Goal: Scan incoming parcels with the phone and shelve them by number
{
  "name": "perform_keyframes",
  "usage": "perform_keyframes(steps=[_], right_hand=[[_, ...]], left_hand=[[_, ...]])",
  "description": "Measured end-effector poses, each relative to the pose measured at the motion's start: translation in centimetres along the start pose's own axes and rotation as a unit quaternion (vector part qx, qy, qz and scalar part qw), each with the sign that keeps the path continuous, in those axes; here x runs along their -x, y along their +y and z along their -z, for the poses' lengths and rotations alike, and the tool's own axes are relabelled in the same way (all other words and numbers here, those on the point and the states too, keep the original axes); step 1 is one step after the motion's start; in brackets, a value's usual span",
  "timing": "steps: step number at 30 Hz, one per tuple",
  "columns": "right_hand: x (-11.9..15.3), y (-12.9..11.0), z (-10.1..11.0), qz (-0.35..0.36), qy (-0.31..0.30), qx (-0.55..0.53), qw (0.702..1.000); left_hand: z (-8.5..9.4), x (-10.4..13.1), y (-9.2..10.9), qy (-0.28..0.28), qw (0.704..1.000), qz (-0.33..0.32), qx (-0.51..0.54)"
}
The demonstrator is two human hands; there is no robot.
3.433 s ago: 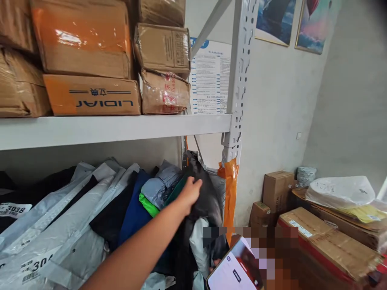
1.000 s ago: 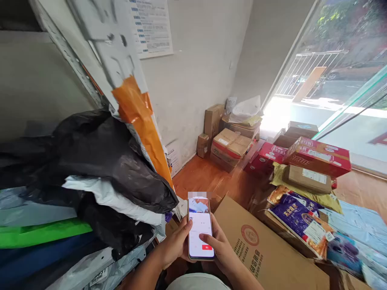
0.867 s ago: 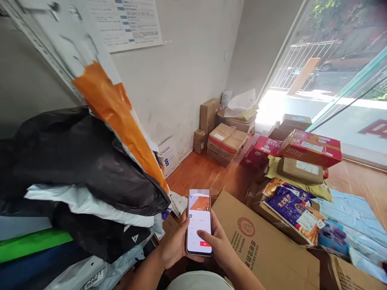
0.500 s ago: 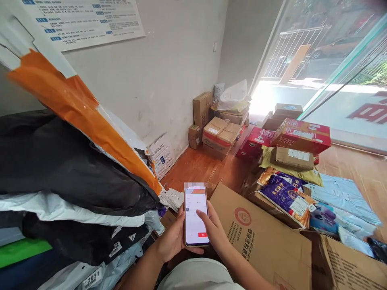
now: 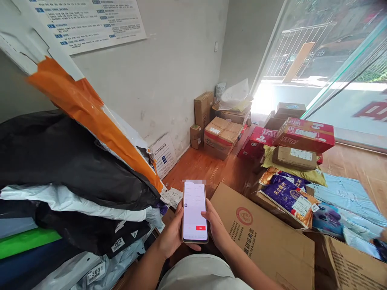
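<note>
— Holding what, near us?
— We grip the phone (image 5: 194, 211) in both hands: left hand (image 5: 171, 233), right hand (image 5: 215, 225).
— Labels?
— Parcels (image 5: 90, 225) left read 3031 and 3032; bare floor (image 5: 205, 167) beyond.

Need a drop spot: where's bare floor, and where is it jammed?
Bare wood floor lies between the white wall sign, the corner boxes and the big flat carton. More by the glass, far right. Crowded: the mailer stack and the red boxes.
</note>
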State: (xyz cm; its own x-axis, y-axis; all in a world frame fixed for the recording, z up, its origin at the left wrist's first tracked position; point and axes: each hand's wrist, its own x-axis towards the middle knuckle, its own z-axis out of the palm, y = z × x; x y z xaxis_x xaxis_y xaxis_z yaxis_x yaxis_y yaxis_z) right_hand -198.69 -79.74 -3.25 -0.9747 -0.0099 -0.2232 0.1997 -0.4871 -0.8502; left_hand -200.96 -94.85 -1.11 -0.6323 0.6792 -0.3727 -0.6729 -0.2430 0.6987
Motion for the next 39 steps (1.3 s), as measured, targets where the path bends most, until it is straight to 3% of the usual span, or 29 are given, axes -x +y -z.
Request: perform_keyframes(steps=[6, 18, 26, 39], right_hand=[[0.4, -0.8, 0.6, 0.007, -0.08, -0.011, 0.997], [0.3, -0.4, -0.8, 0.037, -0.067, -0.001, 0.997], [0.5, -0.6, -0.2, -0.002, -0.098, -0.039, 0.994], [0.3, -1.2, -0.2, 0.004, -0.097, -0.034, 0.995]], left_hand=[[0.5, 0.4, -0.3, 0.022, 0.999, -0.021, 0.014], [-0.2, 1.3, 0.3, -0.005, 0.999, -0.042, 0.008], [0.2, 1.2, 0.4, -0.002, 0.999, -0.042, 0.007], [0.1, 1.2, 0.8, -0.007, 0.999, -0.053, -0.005]])
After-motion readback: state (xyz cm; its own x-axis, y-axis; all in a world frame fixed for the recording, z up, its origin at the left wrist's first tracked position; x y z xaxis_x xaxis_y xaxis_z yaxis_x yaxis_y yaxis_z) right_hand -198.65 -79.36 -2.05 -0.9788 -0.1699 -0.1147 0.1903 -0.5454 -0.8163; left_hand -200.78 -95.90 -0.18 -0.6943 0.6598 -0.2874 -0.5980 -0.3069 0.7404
